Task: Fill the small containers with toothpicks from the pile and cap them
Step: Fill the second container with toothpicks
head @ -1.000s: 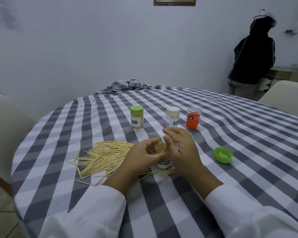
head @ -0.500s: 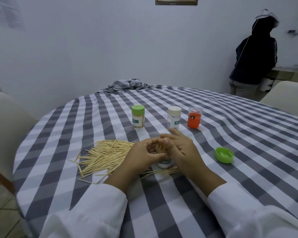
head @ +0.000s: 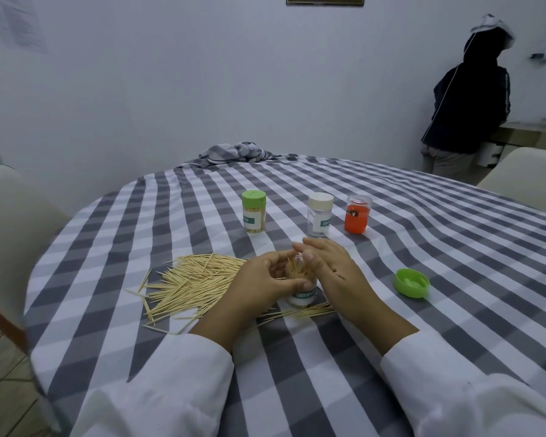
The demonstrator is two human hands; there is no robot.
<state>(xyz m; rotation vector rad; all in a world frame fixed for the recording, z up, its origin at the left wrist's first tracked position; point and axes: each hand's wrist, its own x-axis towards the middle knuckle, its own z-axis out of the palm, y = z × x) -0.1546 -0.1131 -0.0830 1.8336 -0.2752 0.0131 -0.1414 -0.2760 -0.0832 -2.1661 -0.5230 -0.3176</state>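
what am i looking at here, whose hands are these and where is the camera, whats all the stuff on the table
There is no machine here. A person wears one wide-angle camera on the head, looking forward and down, so the two hands and white sleeves at the bottom are their own.

The left hand curls round a small clear container full of upright toothpicks, and the right hand rests its straight fingers against the container's top.

On the checked tablecloth lie a pile of loose toothpicks to the left and a loose green cap to the right. Further back stand a green-capped container, a cream-capped container and an orange container.

Another person stands by the wall at the back, facing away.
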